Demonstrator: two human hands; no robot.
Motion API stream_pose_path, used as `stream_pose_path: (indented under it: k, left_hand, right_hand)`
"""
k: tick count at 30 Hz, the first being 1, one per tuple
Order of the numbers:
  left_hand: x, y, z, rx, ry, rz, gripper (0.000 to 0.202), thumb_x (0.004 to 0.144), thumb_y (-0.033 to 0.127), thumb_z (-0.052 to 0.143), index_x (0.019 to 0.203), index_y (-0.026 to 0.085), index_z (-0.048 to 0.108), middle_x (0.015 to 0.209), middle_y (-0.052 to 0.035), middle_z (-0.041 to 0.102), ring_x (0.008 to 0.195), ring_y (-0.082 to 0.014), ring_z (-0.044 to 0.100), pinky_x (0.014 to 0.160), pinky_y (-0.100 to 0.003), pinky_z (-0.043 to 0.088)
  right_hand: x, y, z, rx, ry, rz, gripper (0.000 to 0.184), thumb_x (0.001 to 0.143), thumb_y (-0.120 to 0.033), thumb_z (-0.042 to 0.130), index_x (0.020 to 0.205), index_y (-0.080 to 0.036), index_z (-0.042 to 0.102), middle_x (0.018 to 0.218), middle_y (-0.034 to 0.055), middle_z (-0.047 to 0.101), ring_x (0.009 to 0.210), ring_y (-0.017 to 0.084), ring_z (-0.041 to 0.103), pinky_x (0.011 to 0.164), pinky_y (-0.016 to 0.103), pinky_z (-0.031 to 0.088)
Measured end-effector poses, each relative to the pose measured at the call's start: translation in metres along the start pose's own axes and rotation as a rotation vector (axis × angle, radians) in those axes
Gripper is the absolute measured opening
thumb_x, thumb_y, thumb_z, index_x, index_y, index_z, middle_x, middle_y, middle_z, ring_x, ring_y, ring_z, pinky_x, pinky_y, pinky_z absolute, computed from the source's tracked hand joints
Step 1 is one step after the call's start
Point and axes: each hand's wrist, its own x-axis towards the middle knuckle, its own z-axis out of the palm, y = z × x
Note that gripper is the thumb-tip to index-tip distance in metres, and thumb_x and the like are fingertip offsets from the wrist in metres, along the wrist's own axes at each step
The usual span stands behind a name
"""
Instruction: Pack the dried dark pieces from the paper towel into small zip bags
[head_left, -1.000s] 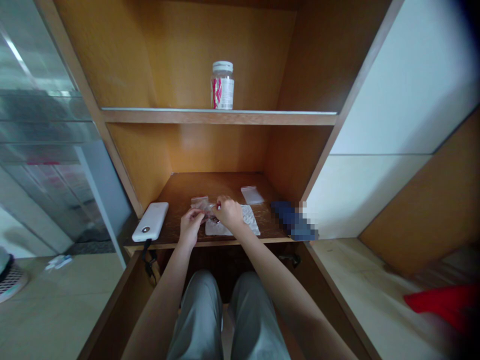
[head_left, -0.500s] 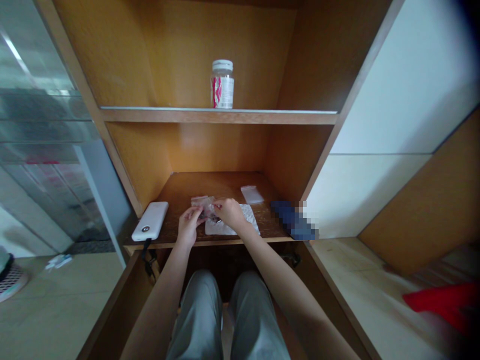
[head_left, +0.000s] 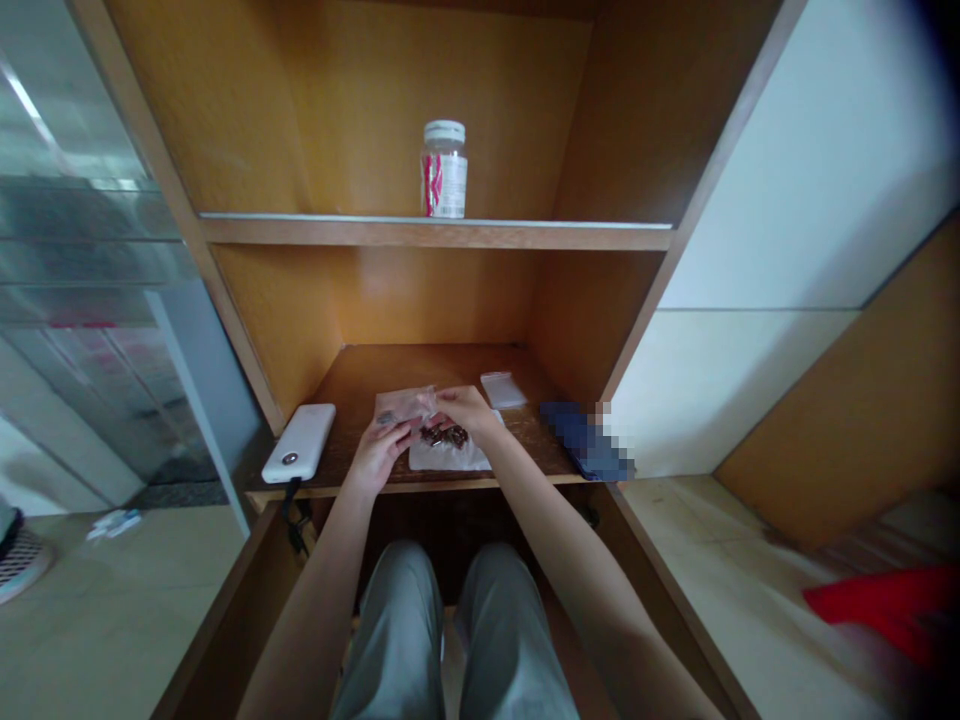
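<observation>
A small clear plastic bag (head_left: 405,404) is held between my two hands, with something small and dark inside its left end. My left hand (head_left: 381,455) has its fingers closed on the bag's lower left side. The fingers of my right hand (head_left: 466,408) pinch its right end. Just below the bag, several shiny brown pieces (head_left: 448,435) lie on a white sheet (head_left: 450,458), too small to name. Behind my right hand rests another flat clear bag (head_left: 503,390).
A white power bank (head_left: 300,443) with a black cable lies at the shelf's left. Dark blue cloth-like material (head_left: 585,440), partly pixelated, is at the right edge. A jar with a white lid (head_left: 444,170) stands on the upper shelf (head_left: 337,232). My knees are below.
The bag has been turned flatter and stretched out between my hands. My right hand has moved slightly right and up, and the brown pieces on the sheet now show.
</observation>
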Motion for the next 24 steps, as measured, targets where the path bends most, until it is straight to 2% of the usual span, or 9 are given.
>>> stream_pose_path:
  k: [3,8,11,14,20,22,24]
  left_hand:
    - [-0.002,-0.001,0.000,0.049,-0.121,-0.067,0.028,0.067,0.013,0.065,0.095,0.013,0.064,0.100,-0.0091,0.066,0.098,-0.0220,0.059,0.092,-0.039,0.042]
    - [-0.005,0.001,0.001,0.021,-0.238,-0.045,0.035,0.071,0.015,0.063,0.106,0.017,0.059,0.110,-0.0081,0.062,0.112,-0.0241,0.051,0.100,-0.043,0.035]
    - [-0.007,0.003,0.004,-0.012,-0.278,-0.021,0.047,0.070,0.017,0.065,0.115,0.021,0.053,0.116,-0.0072,0.059,0.117,-0.0252,0.046,0.102,-0.046,0.031]
    - [-0.008,0.004,0.006,-0.027,-0.281,-0.012,0.056,0.068,0.016,0.067,0.120,0.023,0.048,0.119,-0.0075,0.057,0.118,-0.0256,0.046,0.103,-0.046,0.030]
    - [-0.006,0.004,0.005,-0.055,-0.227,-0.044,0.051,0.070,0.012,0.064,0.118,0.022,0.050,0.123,-0.0070,0.054,0.118,-0.0242,0.046,0.103,-0.043,0.031]
    - [-0.006,0.004,0.003,-0.054,-0.202,-0.056,0.050,0.071,0.011,0.064,0.118,0.023,0.050,0.124,-0.0062,0.053,0.118,-0.0228,0.045,0.103,-0.041,0.032]
    - [-0.006,0.004,0.002,-0.048,-0.180,-0.059,0.049,0.072,0.011,0.063,0.117,0.024,0.051,0.127,-0.0054,0.051,0.118,-0.0220,0.046,0.102,-0.039,0.033]
  right_hand:
    - [-0.002,-0.001,-0.001,0.041,-0.075,0.023,0.031,0.068,-0.042,0.066,0.078,-0.013,0.067,0.068,0.0066,0.067,0.055,0.012,0.061,0.045,0.019,0.043]
    - [-0.005,-0.001,-0.001,0.039,-0.110,0.085,0.034,0.062,-0.045,0.069,0.076,-0.014,0.068,0.064,0.0051,0.066,0.053,0.011,0.059,0.043,0.018,0.042]
    - [-0.007,-0.003,-0.001,0.043,-0.133,0.081,0.034,0.063,-0.046,0.068,0.079,-0.015,0.068,0.065,0.0039,0.066,0.051,0.010,0.058,0.043,0.017,0.041]
    - [-0.009,-0.005,-0.001,0.037,-0.143,0.079,0.033,0.065,-0.044,0.068,0.080,-0.015,0.068,0.065,0.0040,0.066,0.050,0.009,0.058,0.043,0.018,0.040]
    - [-0.009,-0.001,-0.003,0.034,-0.143,0.060,0.024,0.066,-0.037,0.067,0.076,-0.015,0.067,0.062,0.0033,0.065,0.052,0.011,0.059,0.046,0.020,0.041]
    - [-0.005,0.005,-0.005,0.032,-0.105,0.038,0.021,0.066,-0.035,0.065,0.074,-0.015,0.066,0.062,0.0031,0.064,0.054,0.012,0.059,0.047,0.020,0.042]
    - [0.002,0.014,-0.009,0.037,0.006,0.007,0.021,0.067,-0.036,0.063,0.073,-0.016,0.064,0.066,0.0037,0.064,0.057,0.013,0.059,0.048,0.021,0.042]
